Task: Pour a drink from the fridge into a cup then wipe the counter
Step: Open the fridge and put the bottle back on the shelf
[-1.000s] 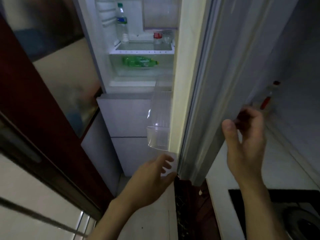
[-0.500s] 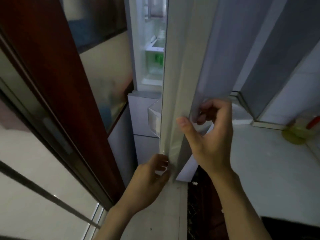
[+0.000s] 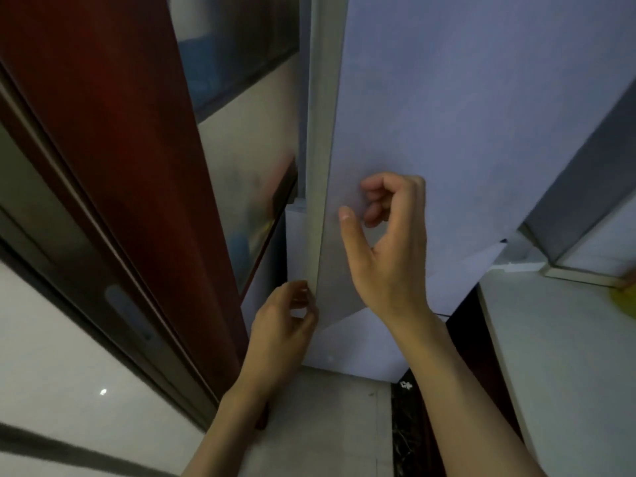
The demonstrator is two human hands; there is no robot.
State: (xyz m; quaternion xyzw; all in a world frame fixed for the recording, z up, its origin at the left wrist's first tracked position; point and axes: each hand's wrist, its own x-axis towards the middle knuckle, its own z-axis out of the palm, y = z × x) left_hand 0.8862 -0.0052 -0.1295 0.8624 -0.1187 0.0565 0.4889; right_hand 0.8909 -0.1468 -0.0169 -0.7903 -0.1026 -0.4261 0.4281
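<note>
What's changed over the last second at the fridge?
The fridge door swung towards shut: the shelves and bottles seen a second ago are now hidden behind it. The right hand moved from the door's edge onto its front, fingers curled. The left hand stayed at the door's lower corner.

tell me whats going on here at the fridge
A person stands at the fridge door, seen almost edge-on. The left hand curls its fingers round the door's lower edge. The right hand, fingers curled and holding nothing, is at the door's front face. Neither hand has a bottle or cup, and the fridge's inside is out of view. The white counter lies to the right.
</note>
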